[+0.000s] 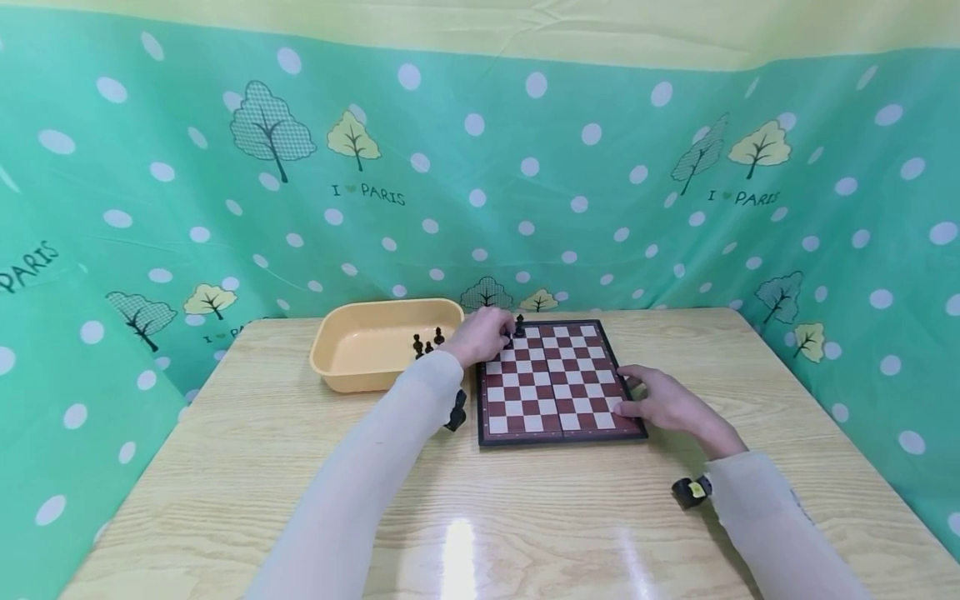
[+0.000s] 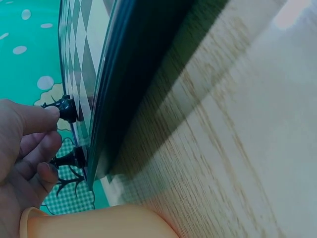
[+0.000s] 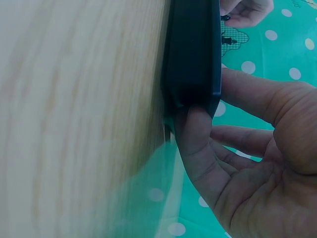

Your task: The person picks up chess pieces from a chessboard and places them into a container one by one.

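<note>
A chessboard with dark red and white squares and a black frame lies on the table. At its far left corner my left hand pinches a black chess piece between thumb and forefinger, its base at the board's surface. A second black chess piece stands on the board close by, beside the curled fingers. My right hand grips the board's right edge. In the right wrist view, its thumb and forefinger lie at the side and rim of the black frame.
Left of the board stands a yellow plastic tub with several black chess pieces at its right end. The wooden table meets a green dotted curtain at the back and sides.
</note>
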A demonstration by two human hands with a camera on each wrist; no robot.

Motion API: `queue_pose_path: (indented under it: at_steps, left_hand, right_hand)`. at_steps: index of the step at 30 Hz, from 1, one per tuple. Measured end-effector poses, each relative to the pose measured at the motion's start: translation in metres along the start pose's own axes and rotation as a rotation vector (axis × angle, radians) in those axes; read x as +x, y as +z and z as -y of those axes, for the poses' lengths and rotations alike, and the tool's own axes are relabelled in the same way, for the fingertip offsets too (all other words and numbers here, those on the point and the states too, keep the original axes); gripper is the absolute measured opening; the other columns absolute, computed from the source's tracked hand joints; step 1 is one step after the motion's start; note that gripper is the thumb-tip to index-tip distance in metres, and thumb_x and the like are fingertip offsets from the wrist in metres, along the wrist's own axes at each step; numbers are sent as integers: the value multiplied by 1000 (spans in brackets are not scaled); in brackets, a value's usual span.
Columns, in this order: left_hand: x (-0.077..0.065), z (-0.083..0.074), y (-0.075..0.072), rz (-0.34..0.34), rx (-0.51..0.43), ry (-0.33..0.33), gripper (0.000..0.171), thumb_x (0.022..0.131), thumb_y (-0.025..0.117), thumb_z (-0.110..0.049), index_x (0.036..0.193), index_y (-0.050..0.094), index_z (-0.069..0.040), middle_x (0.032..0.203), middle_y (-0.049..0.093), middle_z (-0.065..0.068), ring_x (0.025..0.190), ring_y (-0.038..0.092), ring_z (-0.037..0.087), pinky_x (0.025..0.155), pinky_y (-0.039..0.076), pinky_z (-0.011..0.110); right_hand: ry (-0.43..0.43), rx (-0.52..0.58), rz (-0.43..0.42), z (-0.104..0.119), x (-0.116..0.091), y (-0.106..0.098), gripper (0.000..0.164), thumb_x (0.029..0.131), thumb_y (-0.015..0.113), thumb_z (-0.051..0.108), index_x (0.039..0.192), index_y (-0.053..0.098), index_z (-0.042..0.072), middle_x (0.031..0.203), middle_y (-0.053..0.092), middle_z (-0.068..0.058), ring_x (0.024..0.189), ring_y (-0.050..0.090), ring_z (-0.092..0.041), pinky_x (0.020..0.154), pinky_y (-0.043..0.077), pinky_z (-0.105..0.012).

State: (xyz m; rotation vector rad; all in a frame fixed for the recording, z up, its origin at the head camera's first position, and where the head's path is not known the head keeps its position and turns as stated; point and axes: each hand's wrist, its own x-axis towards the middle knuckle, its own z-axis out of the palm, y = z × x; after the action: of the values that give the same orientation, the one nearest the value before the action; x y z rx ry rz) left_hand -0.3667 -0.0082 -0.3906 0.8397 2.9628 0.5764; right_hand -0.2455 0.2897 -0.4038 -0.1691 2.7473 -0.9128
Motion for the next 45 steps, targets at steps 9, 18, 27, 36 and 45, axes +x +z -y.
queue_pose_path:
  at_steps: [9,18,27,36,45]
  left_hand:
    - [-7,-4,-4,13,-64,26,18,89,63,-11,107,67,-12,102,63,1,85,56,14,74,50,29]
    - [-23,-10,-8,7,-69,67,24,85,64,-7,109,66,-10,104,63,1,87,56,13,74,50,25]
    - [-44,-16,-11,-2,-47,98,26,84,63,-6,109,68,-10,100,64,1,86,57,13,75,50,25]
    - [-62,-17,-21,-23,-24,148,25,82,63,-2,106,68,-8,102,63,1,89,56,14,78,50,24]
    - [-84,-7,-31,-45,-1,151,20,84,63,-5,102,69,-11,95,61,-3,85,56,11,76,50,24]
  right_hand:
    - [-22,-12,-1,2,-1,-1,69,87,70,17,141,34,-7,117,53,-24,91,58,-26,76,51,-38]
    - [-7,-7,8,1,0,0,70,87,70,19,141,35,-6,119,52,-24,93,57,-27,77,50,-38]
    - [-16,-15,4,2,-2,1,70,87,70,19,141,35,-7,119,53,-25,95,57,-28,78,50,-39]
    - [-8,-7,3,4,-3,0,70,87,70,20,141,34,-7,119,52,-25,95,57,-28,78,50,-39]
    - [8,-11,5,5,-4,-1,71,87,70,20,141,34,-6,119,52,-24,97,56,-29,78,50,-39]
